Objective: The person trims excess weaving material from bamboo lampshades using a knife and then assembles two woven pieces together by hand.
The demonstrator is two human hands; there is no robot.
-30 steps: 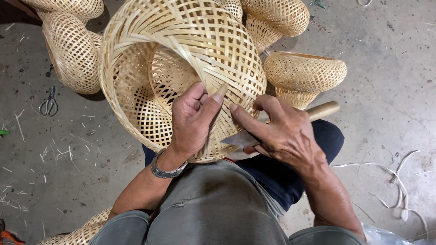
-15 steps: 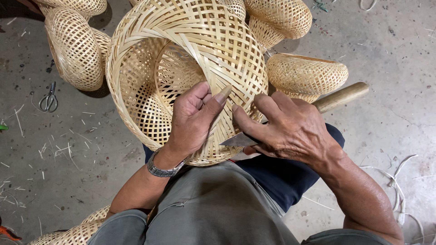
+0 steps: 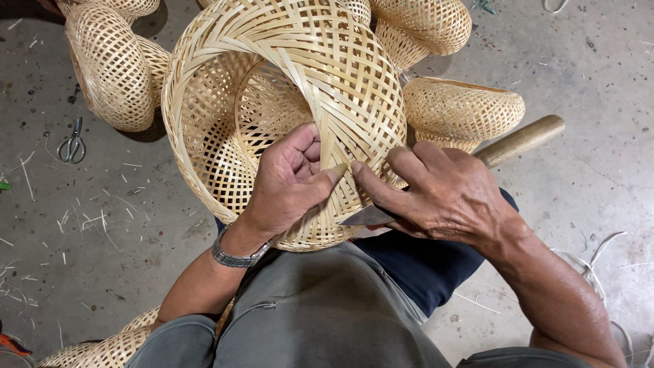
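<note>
- Resting on the person's lap, the woven bamboo basket (image 3: 286, 116) lies tilted, its open mouth facing up toward the camera; both hands meet at its near rim.
- The left hand (image 3: 289, 180) pinches a loose bamboo strip (image 3: 338, 170) (thumb against curled fingers) at the rim.
- The right hand (image 3: 443, 194) grips a wooden-handled knife (image 3: 518, 140); its blade lies under the fingers, beside the basket.

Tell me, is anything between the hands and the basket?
Nothing visible: the left hand pinches a strip at the basket rim, and the right hand, holding a knife, touches the same spot.
</note>
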